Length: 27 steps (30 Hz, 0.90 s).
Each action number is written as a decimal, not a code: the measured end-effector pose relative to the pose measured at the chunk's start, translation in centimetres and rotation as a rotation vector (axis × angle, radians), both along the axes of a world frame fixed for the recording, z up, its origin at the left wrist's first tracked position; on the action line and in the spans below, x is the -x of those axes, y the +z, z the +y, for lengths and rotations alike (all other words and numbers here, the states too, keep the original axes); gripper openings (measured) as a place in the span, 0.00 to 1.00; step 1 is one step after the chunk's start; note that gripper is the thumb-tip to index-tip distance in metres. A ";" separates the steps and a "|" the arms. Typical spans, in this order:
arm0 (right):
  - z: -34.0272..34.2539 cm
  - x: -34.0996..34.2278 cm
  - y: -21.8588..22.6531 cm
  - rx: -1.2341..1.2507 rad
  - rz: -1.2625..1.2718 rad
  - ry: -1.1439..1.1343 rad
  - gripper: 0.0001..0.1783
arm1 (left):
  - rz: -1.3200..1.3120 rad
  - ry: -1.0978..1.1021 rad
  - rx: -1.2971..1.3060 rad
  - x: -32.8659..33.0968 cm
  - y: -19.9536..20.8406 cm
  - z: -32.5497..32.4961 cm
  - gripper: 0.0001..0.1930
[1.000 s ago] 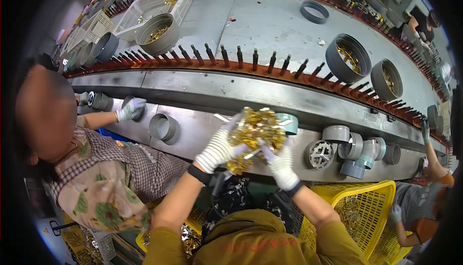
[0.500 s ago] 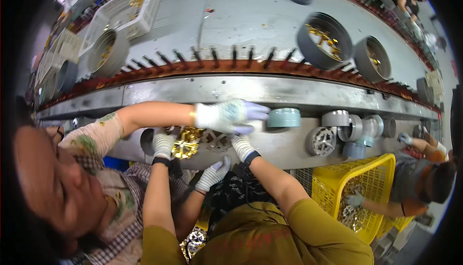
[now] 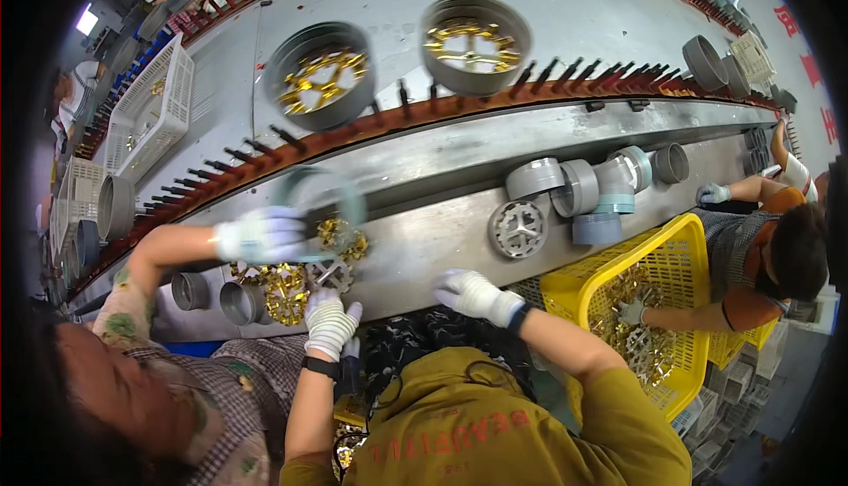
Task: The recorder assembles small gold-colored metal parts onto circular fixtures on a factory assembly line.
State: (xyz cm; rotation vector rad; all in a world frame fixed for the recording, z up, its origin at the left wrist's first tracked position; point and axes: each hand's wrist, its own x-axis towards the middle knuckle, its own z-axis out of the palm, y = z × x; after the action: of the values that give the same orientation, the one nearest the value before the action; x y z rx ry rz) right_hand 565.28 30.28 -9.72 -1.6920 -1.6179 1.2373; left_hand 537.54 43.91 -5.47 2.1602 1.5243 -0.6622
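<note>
- Currently, we are bringing the fingers of our gloved left hand (image 3: 332,327) against the lower side of a silver spoked disc (image 3: 331,278); the thumb is standing apart, and whether we are pinching the disc, we cannot tell.
- That disc is lying toward the near edge of the steel ledge (image 3: 406,261), with gold spoked discs (image 3: 287,296) clustering just beside it.
- Our gloved right hand (image 3: 477,296) is hovering at the ledge's near edge, fingers stretched out loosely, thumb side leftward.
- A co-worker's gloved hand (image 3: 265,234) is reaching in above the gold discs, close to a blurred pale green ring (image 3: 352,201); we cannot tell whether it is gripping it.
- Farther right along the ledge, a grey ring (image 3: 518,230) is holding another spoked disc.
- Off the ledge's near edge, a yellow basket (image 3: 565,296) is carrying more metal parts.
- Near the tabletop's (image 3: 230,124) pegged edge, two grey tubs (image 3: 331,117) are holding gold pieces.
</note>
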 end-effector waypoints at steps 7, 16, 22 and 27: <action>-3.5 -15.1 2.9 -0.005 -0.588 -0.399 0.28 | -0.600 0.002 0.313 -13.9 -7.4 -6.4 0.33; -2.0 -16.6 -5.4 0.134 -0.399 -0.178 0.17 | -0.909 0.696 0.872 -27.6 -11.1 -8.8 0.53; -0.6 -12.9 -7.6 0.250 0.138 -0.517 0.15 | -1.256 0.766 0.889 -22.1 -12.0 -6.7 0.54; 1.2 -10.7 -4.9 0.283 0.438 -0.571 0.14 | -0.875 0.502 0.688 -17.6 -11.2 -5.2 0.56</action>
State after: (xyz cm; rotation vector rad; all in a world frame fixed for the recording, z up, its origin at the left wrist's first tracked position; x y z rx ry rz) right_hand 575.95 31.50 -14.57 -1.7149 -0.6630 1.4354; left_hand 555.09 38.68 -16.64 1.1966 1.0459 -0.0096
